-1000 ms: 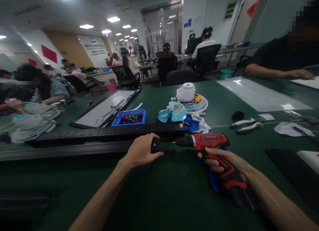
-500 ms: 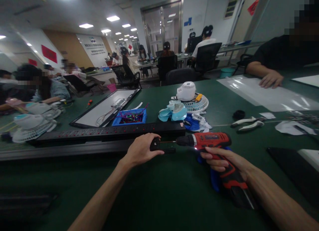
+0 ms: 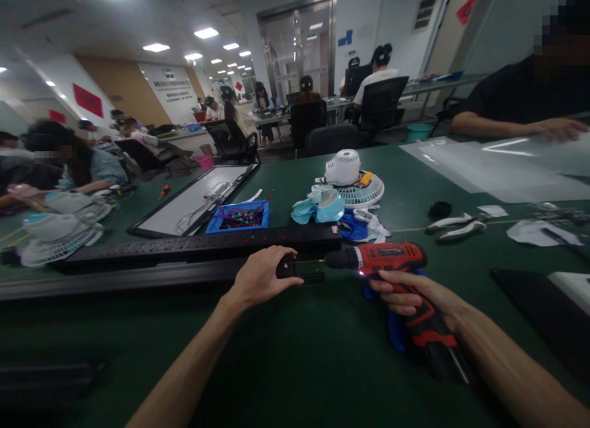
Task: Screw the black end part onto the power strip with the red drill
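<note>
In the head view my right hand [image 3: 421, 296] is wrapped round the grip of a red and black cordless drill [image 3: 391, 257], its small light lit. The drill lies level and points left, and its long thin bit [image 3: 310, 261] reaches to a small black end piece [image 3: 286, 265]. My left hand [image 3: 260, 277] pinches that end piece between thumb and fingers, at the right end of a long black bar [image 3: 138, 277]. Whether the bit sits in a screw is too small to tell. Behind the bar lies a black power strip [image 3: 207, 243] with several red switches.
Beyond the strip stand a blue tray [image 3: 214, 224] of wires, a framed panel [image 3: 184, 200], blue fan blades [image 3: 318, 205] and a white fan [image 3: 343, 168]. Pliers [image 3: 456, 226] lie to the right. A co-worker's hand [image 3: 560, 130] is over a clear sheet [image 3: 461, 170].
The co-worker's hand at the right has moved rightward and the clear sheet has shifted or lifted. My two hands and the drill stay almost in the same place.
</note>
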`<move>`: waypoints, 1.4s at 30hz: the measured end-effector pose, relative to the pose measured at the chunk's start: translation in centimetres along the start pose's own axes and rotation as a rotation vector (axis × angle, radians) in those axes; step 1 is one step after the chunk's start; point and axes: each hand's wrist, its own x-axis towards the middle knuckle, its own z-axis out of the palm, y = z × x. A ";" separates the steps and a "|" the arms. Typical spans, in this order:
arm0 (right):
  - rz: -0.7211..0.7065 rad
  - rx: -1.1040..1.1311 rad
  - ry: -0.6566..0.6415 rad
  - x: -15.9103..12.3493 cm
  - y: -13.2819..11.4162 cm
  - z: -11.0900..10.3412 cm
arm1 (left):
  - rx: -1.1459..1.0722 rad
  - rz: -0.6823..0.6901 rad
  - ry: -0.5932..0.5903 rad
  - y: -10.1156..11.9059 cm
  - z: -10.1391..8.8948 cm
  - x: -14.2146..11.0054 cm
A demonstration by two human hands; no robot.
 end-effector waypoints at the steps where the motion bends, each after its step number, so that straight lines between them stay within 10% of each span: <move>1: 0.001 -0.008 -0.001 0.0 0.0 -0.1 | 0.003 0.000 0.002 0.0 0.0 0.0; 42: -0.034 0.067 0.094 -0.9 -0.4 0.1 | 0.032 0.029 0.023 0.4 0.3 0.1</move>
